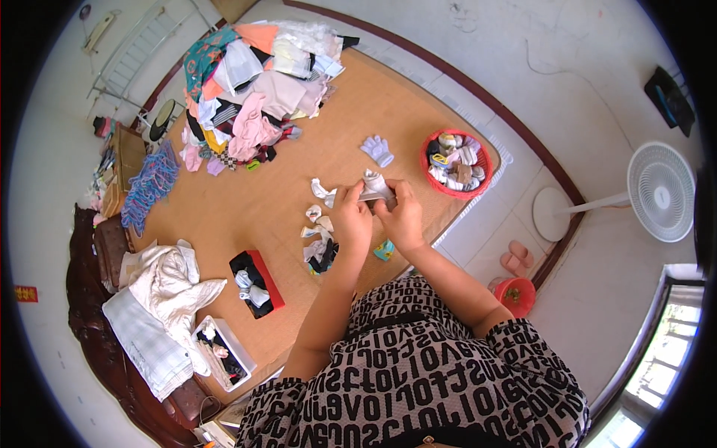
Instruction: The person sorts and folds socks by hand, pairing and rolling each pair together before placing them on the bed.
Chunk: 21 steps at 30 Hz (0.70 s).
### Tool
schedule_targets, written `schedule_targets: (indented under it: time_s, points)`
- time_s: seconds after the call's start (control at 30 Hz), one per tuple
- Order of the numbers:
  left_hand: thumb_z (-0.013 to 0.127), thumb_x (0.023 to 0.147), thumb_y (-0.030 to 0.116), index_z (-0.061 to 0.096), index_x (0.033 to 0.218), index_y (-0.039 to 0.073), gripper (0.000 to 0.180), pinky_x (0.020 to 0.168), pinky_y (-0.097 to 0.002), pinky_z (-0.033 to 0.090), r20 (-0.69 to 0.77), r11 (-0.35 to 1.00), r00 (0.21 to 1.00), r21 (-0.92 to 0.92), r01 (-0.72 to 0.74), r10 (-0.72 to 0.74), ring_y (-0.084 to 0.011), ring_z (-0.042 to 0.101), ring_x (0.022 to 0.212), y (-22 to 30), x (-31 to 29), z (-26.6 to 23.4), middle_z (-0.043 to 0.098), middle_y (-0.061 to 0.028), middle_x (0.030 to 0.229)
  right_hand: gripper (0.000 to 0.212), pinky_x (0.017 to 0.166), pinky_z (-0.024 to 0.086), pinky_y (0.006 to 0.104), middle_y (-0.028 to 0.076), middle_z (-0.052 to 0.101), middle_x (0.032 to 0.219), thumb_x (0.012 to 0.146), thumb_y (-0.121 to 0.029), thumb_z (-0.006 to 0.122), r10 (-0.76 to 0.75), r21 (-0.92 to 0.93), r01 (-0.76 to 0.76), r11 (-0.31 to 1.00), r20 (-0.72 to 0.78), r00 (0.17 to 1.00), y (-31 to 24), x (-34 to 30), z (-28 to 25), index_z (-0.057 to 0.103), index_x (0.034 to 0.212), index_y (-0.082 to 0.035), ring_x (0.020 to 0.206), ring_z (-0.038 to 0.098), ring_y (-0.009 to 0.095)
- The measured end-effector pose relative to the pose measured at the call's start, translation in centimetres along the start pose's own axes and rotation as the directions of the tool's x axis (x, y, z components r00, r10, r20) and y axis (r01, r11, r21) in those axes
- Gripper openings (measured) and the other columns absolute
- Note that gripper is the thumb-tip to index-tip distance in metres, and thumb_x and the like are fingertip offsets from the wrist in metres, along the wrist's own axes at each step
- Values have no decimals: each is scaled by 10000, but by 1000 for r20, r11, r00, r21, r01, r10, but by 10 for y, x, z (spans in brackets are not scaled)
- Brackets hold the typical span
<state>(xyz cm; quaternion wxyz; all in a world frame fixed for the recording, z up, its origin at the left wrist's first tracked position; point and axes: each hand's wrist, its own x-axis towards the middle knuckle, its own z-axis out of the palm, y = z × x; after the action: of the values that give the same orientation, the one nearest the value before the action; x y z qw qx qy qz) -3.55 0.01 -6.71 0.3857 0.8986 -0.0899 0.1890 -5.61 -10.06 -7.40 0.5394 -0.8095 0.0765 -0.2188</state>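
Both my hands meet in front of me over the tan mat, holding a pale grey-white sock (pixel 375 184) between them. My left hand (pixel 350 215) pinches its left side with thumb and fingers. On the other side, my right hand (pixel 401 216) grips it the same way. The sock's lower part is partly hidden by my fingers. Just left of my hands lies a loose white sock (pixel 320 190). Nearer my left forearm is a small heap of white, grey and black socks (pixel 321 248). A pale lavender glove (pixel 377 151) lies flat beyond my hands.
To the right stands a red basket (pixel 444 191) of rolled socks. A large clothes pile (pixel 261 97) covers the far left. A red-and-black box (pixel 271 278) and a white bin (pixel 245 357) hold socks at left. A fan (pixel 660 193), slippers (pixel 517 258) and a red bucket (pixel 523 300) stand off the right edge.
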Motion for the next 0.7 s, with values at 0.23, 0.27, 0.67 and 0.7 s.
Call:
schedule_targets:
  time_s: [0.23,0.27,0.67,0.7]
  points:
    - [398,727,-122,507,881,23,238,634,-241,441,19,908,989,-392,145,-150,-161,565,686,3,-2,6,596,-91,809,259,568,490,331,168,618,768,756,-55,538,257,148,-270,951,98,961,39,12,7,622,994,2,593,585,226]
    - [398,727,-122,507,881,23,238,634,-241,441,20,908,989,-393,145,-150,-161,565,686,-5,-2,9,596,-91,809,260,537,492,312,146,626,742,777,-60,519,320,204,-358,911,197,927,46,12,7,632,1002,8,562,575,190]
    - [440,760,-50,510,784,3,91,503,-219,363,151,852,948,-417,317,-279,-86,469,566,-17,17,-8,522,-11,639,251,663,513,268,68,638,868,850,-6,444,203,577,-723,381,710,674,37,5,-9,618,1028,22,709,597,125]
    - [443,783,-25,514,793,6,78,494,-222,364,275,759,887,-461,459,-370,-86,472,559,-18,15,-6,515,-12,633,248,709,510,281,74,641,910,856,-9,444,195,622,-729,285,707,680,35,5,-9,608,1040,19,760,611,137]
